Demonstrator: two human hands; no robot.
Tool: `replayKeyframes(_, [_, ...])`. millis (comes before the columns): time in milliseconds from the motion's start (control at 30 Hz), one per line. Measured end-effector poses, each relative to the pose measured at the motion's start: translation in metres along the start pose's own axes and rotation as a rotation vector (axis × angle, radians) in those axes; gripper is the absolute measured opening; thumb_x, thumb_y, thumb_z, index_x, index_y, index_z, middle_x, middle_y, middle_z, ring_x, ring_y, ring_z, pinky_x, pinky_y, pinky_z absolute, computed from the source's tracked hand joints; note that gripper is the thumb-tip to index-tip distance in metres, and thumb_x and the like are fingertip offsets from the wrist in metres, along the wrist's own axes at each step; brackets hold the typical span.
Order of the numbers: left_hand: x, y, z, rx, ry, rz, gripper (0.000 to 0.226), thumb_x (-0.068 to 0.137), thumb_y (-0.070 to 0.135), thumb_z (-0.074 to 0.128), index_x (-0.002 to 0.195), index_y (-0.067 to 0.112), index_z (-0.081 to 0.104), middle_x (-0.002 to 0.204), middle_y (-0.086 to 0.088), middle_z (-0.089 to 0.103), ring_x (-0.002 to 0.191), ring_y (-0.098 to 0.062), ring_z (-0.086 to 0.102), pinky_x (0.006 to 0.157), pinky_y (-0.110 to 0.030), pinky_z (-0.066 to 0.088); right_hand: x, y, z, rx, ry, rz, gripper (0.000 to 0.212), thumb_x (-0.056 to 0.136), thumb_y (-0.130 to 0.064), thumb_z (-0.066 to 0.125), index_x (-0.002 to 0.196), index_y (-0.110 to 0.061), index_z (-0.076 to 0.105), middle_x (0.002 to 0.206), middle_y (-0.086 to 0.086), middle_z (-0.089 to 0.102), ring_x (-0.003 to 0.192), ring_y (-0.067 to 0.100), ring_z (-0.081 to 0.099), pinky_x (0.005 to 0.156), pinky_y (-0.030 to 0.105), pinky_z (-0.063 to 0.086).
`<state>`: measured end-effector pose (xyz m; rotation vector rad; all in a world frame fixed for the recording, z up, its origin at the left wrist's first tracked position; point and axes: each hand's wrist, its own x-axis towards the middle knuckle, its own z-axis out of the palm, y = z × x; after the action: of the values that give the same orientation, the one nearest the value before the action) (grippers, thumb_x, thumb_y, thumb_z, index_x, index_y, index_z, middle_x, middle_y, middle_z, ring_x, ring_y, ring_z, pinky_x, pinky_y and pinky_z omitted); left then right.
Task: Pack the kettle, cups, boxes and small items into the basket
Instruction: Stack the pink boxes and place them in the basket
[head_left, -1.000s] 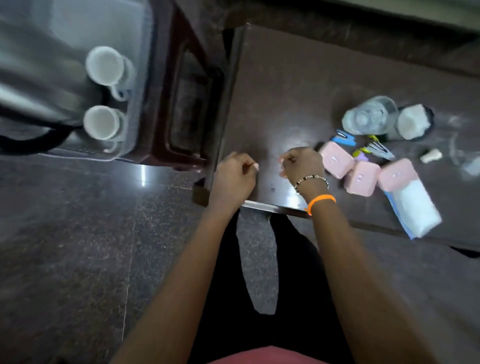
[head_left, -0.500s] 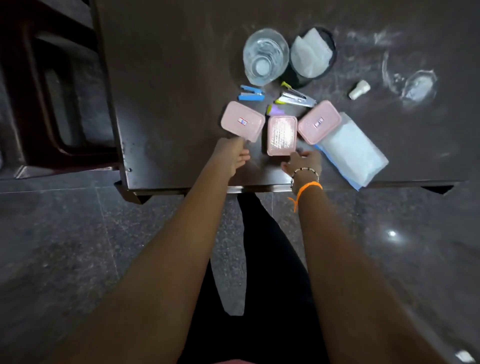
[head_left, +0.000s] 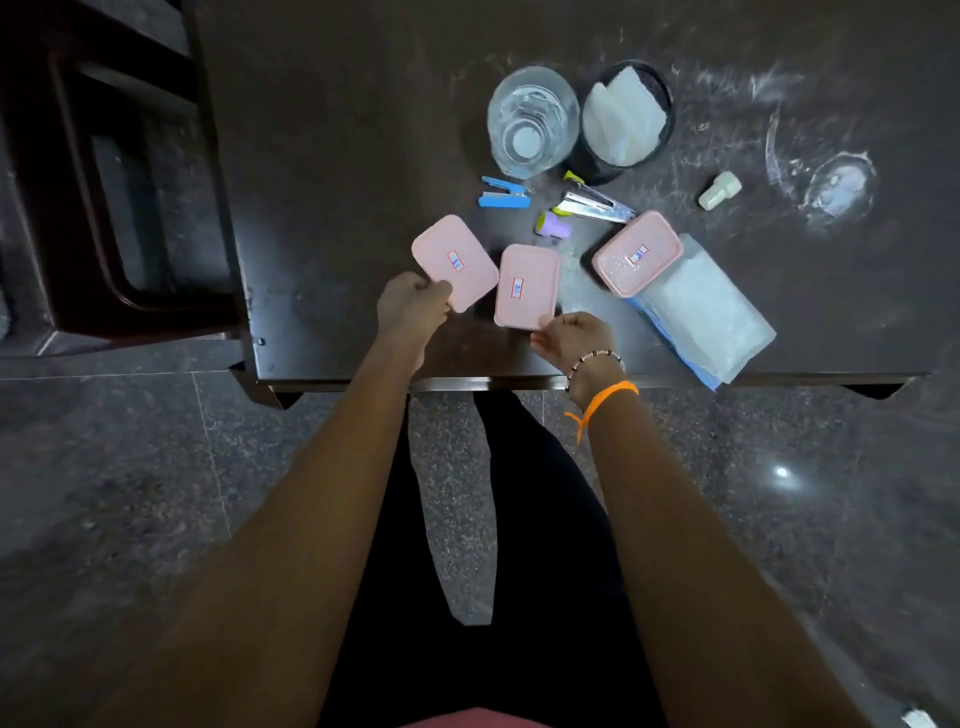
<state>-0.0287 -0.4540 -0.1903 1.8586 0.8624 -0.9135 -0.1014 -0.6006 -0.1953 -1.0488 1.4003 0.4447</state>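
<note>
Three pink lidded boxes lie near the front edge of the dark table (head_left: 337, 156). My left hand (head_left: 413, 306) grips the near corner of the left pink box (head_left: 454, 262). My right hand (head_left: 571, 338) holds the near edge of the middle pink box (head_left: 525, 286). The third pink box (head_left: 638, 253) rests on a clear plastic packet (head_left: 701, 312) to the right. Behind the boxes lie a blue stapler (head_left: 503, 192), a silver stapler (head_left: 592, 202) and a small purple and green item (head_left: 555, 227). The basket, kettle and cups are out of view.
A clear glass tumbler (head_left: 532, 122) and a black mesh holder with white tissues (head_left: 626, 122) stand at the back. A small white bottle (head_left: 719, 189) and a clear lid (head_left: 836, 179) lie far right. A dark wooden chair (head_left: 104, 182) stands left of the table.
The view swung right, away from the basket with the cups. Both hands moved forward from the table edge and took hold of the left and middle pink boxes.
</note>
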Motion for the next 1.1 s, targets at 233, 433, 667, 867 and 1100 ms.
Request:
replayKeyframes(233, [-0.016,-0.022,-0.134,-0.158,0.195,0.124,0.015,0.078,0.01,0.06,0.065,0.017,0.057,0.075,-0.007,0.062,0.073,-0.018,0.062,0.074,-0.033,0.058,-0.081,-0.007,0.076,-0.108,-0.278,-0.172,0.023,0.087,0.006,0.056,0.066,-0.005,0.052,0.069,0.011,0.056,0.07,0.017,0.062,0.068,0.014,0.056])
replayKeyframes(433, [-0.02,-0.01,-0.263,-0.343,0.397,0.21,0.007,0.068,0.016,0.06,0.068,0.023,0.058,0.08,-0.008,0.067,0.081,-0.024,0.066,0.083,-0.045,0.057,-0.136,-0.018,0.197,-0.121,-0.512,-0.263,0.024,0.084,0.01,0.056,0.066,-0.006,0.053,0.07,0.012,0.051,0.055,0.006,0.064,0.065,0.014,0.058])
replayKeyframes(667, [0.014,0.027,-0.396,-0.375,0.563,0.312,0.011,0.066,0.015,0.059,0.074,0.012,0.066,0.068,-0.002,0.065,0.067,-0.016,0.061,0.073,-0.042,0.057,-0.181,-0.035,0.34,-0.082,-0.647,-0.321,0.025,0.086,0.009,0.052,0.072,-0.011,0.054,0.071,0.01,0.056,0.06,0.011,0.062,0.064,0.017,0.058])
replayKeyframes(867, [0.069,0.071,-0.451,-0.201,0.558,0.351,0.003,0.071,0.012,0.057,0.07,0.013,0.059,0.077,-0.007,0.064,0.08,-0.026,0.067,0.076,-0.033,0.056,-0.193,-0.053,0.417,-0.057,-0.575,-0.413,0.025,0.087,0.008,0.052,0.069,-0.01,0.051,0.073,0.011,0.054,0.066,0.016,0.054,0.062,0.016,0.057])
replayKeyframes(1100, [0.124,0.091,-0.452,-0.102,0.433,0.275,0.008,0.076,0.004,0.054,0.068,0.005,0.055,0.092,-0.027,0.065,0.095,-0.037,0.065,0.079,-0.041,0.056,-0.182,-0.056,0.463,-0.018,-0.409,-0.411,0.027,0.084,0.008,0.054,0.063,-0.008,0.048,0.065,0.011,0.051,0.061,0.018,0.054,0.058,0.017,0.056])
